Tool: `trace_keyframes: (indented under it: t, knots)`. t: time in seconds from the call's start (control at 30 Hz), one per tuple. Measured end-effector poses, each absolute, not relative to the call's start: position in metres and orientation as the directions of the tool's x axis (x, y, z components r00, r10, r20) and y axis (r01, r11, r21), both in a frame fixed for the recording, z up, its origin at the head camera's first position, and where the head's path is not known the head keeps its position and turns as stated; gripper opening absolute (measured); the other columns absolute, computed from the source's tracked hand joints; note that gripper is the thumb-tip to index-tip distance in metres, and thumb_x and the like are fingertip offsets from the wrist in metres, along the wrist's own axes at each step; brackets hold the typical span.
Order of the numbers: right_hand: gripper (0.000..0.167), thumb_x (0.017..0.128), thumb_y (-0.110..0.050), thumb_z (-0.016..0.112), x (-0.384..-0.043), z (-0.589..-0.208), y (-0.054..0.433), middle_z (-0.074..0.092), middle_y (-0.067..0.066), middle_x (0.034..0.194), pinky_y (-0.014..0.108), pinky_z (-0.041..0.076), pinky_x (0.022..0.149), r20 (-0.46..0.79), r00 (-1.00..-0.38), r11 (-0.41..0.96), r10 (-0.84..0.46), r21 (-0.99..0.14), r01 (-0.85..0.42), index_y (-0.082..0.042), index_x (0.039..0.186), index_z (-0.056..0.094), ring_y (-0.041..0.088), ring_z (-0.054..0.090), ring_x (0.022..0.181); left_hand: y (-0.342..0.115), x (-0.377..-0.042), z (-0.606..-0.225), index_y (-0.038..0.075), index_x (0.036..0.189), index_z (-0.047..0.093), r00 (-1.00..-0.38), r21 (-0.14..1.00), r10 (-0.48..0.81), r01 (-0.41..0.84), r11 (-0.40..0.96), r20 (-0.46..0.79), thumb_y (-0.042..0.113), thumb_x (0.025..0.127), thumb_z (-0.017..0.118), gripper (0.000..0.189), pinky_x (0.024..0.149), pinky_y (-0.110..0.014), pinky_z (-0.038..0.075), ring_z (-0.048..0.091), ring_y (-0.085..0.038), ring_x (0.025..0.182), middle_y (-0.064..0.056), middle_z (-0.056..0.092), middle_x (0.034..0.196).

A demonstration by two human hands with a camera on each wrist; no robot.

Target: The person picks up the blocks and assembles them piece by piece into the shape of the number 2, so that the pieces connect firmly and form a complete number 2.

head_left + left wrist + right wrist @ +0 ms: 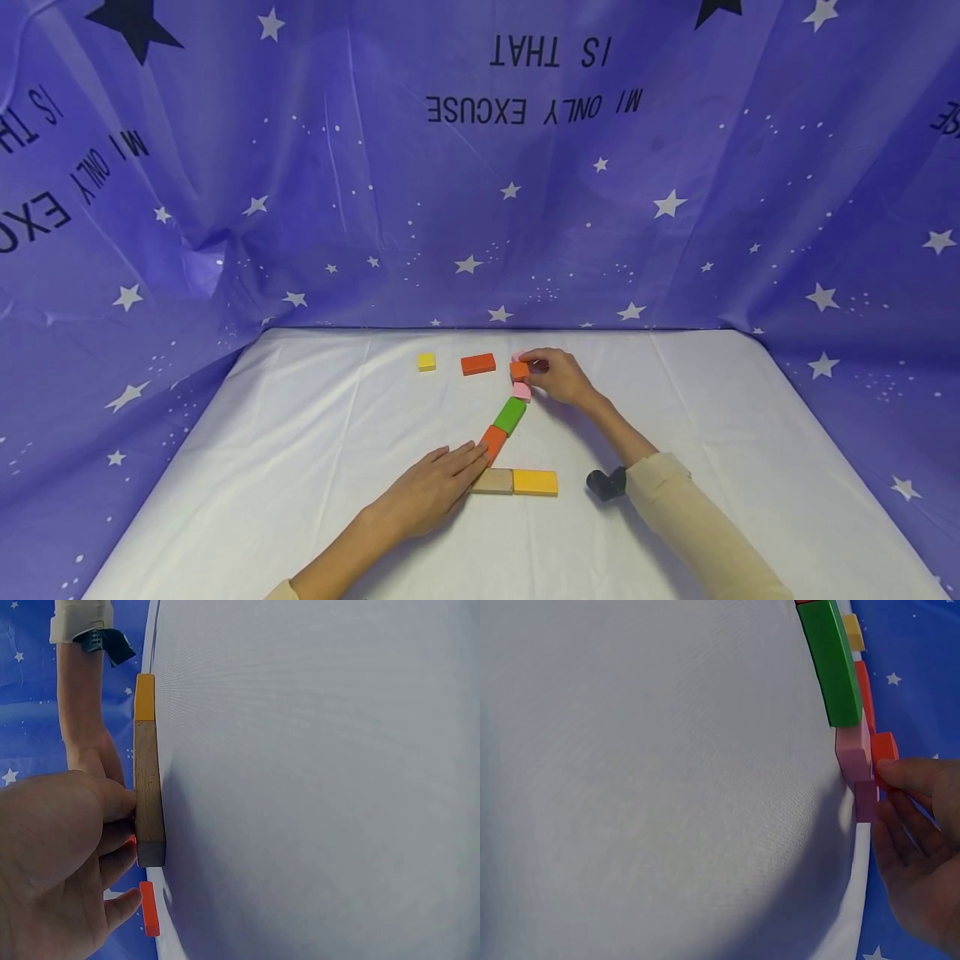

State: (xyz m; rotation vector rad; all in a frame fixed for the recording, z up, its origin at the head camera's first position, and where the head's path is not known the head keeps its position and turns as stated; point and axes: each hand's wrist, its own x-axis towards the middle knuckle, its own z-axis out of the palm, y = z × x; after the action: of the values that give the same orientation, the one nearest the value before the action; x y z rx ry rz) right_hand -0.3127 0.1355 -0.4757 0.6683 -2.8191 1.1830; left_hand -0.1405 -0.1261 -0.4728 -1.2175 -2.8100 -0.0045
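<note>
My right hand [558, 377] pinches a small orange block [519, 372] between thumb and fingers. In the right wrist view this orange block [885, 750] overlaps two pink blocks [853, 754], and their far ends are partly hidden. From the near pink block [521, 391], a green block [510, 415] and a red-orange block [492, 443] run down to the left in a slanting line. My left hand [435, 492] lies palm down with fairly straight fingers, its fingertips on the red-orange block. Below those fingertips, a plain wooden block [492, 481] lies end to end with a yellow-orange block [536, 482].
Farther back on the white-covered table [300, 467] lie a red block [477, 364] and a small yellow block [427, 362]. A dark object [604, 483] shows by the right sleeve. Purple star-printed cloth [480, 225] rises behind the table.
</note>
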Motion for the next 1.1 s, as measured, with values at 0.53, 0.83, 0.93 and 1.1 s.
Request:
trace_keyframes:
  t: [0.53, 0.83, 0.93, 1.1]
  knots:
    - [0.033, 0.087, -0.005, 0.074, -0.3161, -0.4784, 0.1344, 0.071, 0.014, 0.111, 0.042, 0.054, 0.089, 0.174, -0.909, 0.632, -0.379, -0.668, -0.392, 0.000, 0.120, 0.071, 0.027, 0.066, 0.098, -0.1257, -0.1406, -0.4711, 0.007, 0.149, 0.047, -0.674, -0.040, 0.735, 0.734, 0.678, 0.075, 0.019, 0.103, 0.054, 0.048, 0.107, -0.042, 0.041, 0.043, -0.019, 0.138, -0.008, 0.046, 0.152]
    - [0.033, 0.086, -0.002, 0.073, -0.3182, -0.4776, 0.1347, 0.071, 0.014, 0.111, 0.042, 0.053, 0.089, 0.182, -0.906, 0.639, -0.383, -0.656, -0.402, 0.000, 0.119, 0.071, 0.028, 0.066, 0.098, -0.1257, -0.1406, -0.4722, 0.007, 0.149, 0.047, -0.674, -0.049, 0.735, 0.734, 0.677, 0.071, 0.018, 0.103, 0.054, 0.048, 0.108, -0.041, 0.040, 0.043, -0.019, 0.139, -0.007, 0.045, 0.152]
    - [0.034, 0.086, -0.003, 0.073, -0.3198, -0.4783, 0.1358, 0.070, 0.015, 0.113, 0.043, 0.053, 0.090, 0.178, -0.907, 0.640, -0.382, -0.657, -0.398, 0.000, 0.120, 0.071, 0.028, 0.066, 0.100, -0.1259, -0.1404, -0.4726, 0.007, 0.149, 0.047, -0.674, -0.047, 0.735, 0.734, 0.678, 0.072, 0.018, 0.103, 0.054, 0.048, 0.108, -0.041, 0.040, 0.043, -0.019, 0.139, -0.007, 0.045, 0.153]
    - [0.033, 0.087, -0.004, 0.074, -0.3192, -0.4784, 0.1367, 0.070, 0.015, 0.116, 0.043, 0.053, 0.091, 0.172, -0.906, 0.635, -0.386, -0.663, -0.396, 0.000, 0.120, 0.071, 0.029, 0.066, 0.102, -0.1260, -0.1402, -0.4729, 0.007, 0.149, 0.047, -0.674, -0.044, 0.735, 0.734, 0.678, 0.074, 0.019, 0.103, 0.054, 0.048, 0.107, -0.041, 0.041, 0.043, -0.019, 0.138, -0.007, 0.045, 0.152]
